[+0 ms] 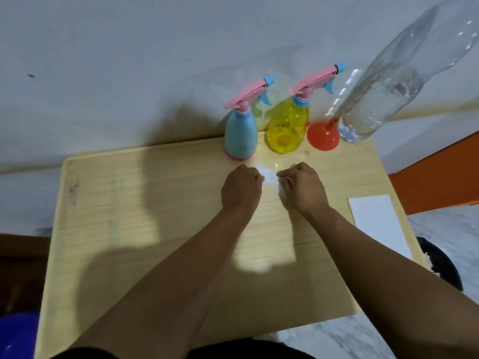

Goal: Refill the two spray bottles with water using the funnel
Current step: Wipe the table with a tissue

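Head view: left hand (pixel 241 186) and right hand (pixel 302 186) both pinch a white tissue (pixel 268 177) mid-table (pixel 129 229). Far edge, left to right: blue sprayer (pixel 241 136), yellow sprayer (pixel 286 128), funnel (pixel 322 136), water bottle (pixel 396 81). Sprayers look light, slick plastic; grip at the body, twist the pink heads off.

A light wooden table (pixel 129 229) bears a blue spray bottle (pixel 241 136), a yellow translucent spray bottle (pixel 286 130), an upturned orange plastic funnel (pixel 322 137), a clear plastic water bottle (pixel 383 99) and a white paper sheet (pixel 378 224).
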